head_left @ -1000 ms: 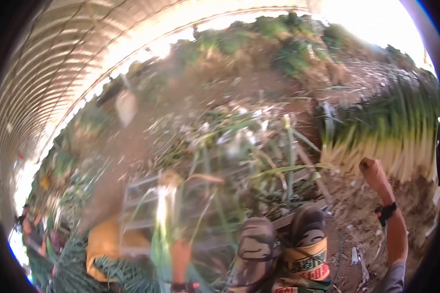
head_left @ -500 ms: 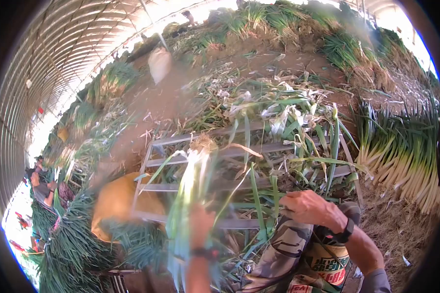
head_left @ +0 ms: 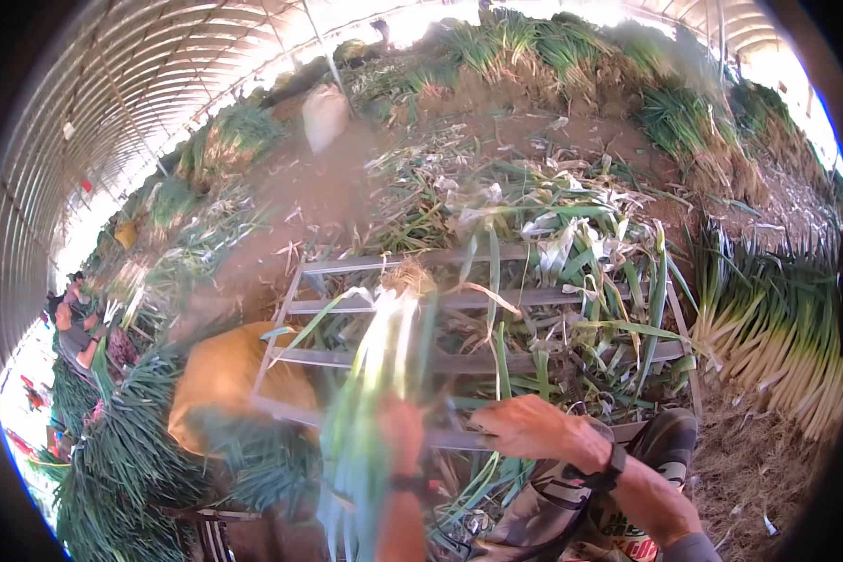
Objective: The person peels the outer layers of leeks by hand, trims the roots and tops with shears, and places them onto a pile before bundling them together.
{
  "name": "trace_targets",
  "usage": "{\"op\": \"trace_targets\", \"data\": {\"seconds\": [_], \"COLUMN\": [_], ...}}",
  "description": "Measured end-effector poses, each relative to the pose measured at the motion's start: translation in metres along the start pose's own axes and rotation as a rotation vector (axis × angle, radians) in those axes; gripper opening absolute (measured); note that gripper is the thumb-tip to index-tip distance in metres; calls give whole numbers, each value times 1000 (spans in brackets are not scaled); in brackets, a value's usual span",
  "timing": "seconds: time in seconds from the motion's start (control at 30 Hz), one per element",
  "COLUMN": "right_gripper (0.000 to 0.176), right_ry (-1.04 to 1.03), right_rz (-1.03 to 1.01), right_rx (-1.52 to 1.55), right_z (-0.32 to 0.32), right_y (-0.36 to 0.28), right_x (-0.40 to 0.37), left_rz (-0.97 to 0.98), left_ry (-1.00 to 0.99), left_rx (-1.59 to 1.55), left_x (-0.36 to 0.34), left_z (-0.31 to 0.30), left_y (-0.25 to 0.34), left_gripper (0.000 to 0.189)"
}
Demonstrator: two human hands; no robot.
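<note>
A bunch of green onions [head_left: 389,351], roots up and leaves hanging down, stands over the slatted metal rack. My left hand [head_left: 403,438], blurred by motion, is closed around its green part. To its right, my right hand [head_left: 539,431] is above the rack's near edge, apart from the bunch. Its fingers are drawn together and point left; whatever they hold, if anything, is hidden. Loose leaves [head_left: 543,361] drape over the metal rack [head_left: 347,358] and between its bars.
Trimmed green onions [head_left: 768,328] lie in a row at the right. A yellow sack [head_left: 220,389] rests at the left beside a heap of green onions [head_left: 140,468]. A co-worker [head_left: 75,332] sits at the far left. Peeled leaf waste [head_left: 553,206] covers the ground beyond the rack.
My right hand has moved left, nearer the green onions. My left hand still holds the bunch at nearly the same place over the rack. The whole view has shifted slightly.
</note>
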State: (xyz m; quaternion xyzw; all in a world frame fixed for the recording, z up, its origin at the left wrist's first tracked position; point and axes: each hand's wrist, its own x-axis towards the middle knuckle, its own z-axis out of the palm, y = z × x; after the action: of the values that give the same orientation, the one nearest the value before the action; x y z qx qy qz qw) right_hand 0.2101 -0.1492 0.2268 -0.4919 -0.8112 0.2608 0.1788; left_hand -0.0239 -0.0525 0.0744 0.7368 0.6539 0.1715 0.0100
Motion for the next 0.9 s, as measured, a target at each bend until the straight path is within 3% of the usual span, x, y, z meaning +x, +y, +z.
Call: {"op": "trace_targets", "data": {"seconds": [0.1,0.2,0.23,0.33,0.5,0.57,0.67,0.8,0.9], "right_gripper": [21,27,31,41,49,47,42,39,37], "right_ry": [46,85,130,274,480,543,353,395,411], "right_rz": [-12,51,100,248,482,525,573,596,638], "right_rx": [61,184,280,513,693,707,486,595,632], "right_z": [27,52,69,100,119,133,149,156,163], "right_y": [2,9,18,32,39,51,75,80,84], "right_x": [25,47,55,69,76,75,75,70,74], "left_rz": [-165,-146,-29,-216,-14,-111,-171,-187,-26], "left_ry": [-121,-178,-71,-258,-188,-240,-337,-415,-321], "left_rx": [-88,-102,-165,-544,-706,-741,-753,-772,-594], "left_x": [16,12,7,-8,-39,-47,-52,-54,-61], "left_z": [38,41,60,33,13,21,8,9,14], "left_y": [-27,-25,-36,-9,19,17,22,24,28], "left_gripper": [45,45,45,43,30,32,35,41,43]}}
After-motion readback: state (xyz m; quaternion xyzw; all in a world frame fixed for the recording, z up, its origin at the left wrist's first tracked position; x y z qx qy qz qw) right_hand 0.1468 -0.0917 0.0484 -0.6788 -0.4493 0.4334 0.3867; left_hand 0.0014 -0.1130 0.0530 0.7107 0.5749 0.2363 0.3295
